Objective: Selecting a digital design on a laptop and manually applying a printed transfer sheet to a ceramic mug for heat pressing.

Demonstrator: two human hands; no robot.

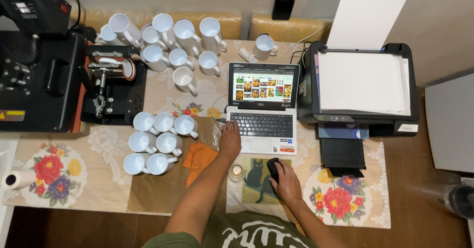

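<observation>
One mouse (273, 168) is gripped by the right hand (285, 181); the left hand (230, 138), flat and empty, is rested on one laptop (263, 109). Seven white mugs (159, 143) are grouped nearby.

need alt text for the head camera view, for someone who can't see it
Seen from above, a person's left hand rests on the keyboard edge of a small laptop while the right hand covers a black mouse on a cat-print mouse pad. White mugs cluster to the left near a black heat press; a printer loaded with paper stands to the right.
</observation>
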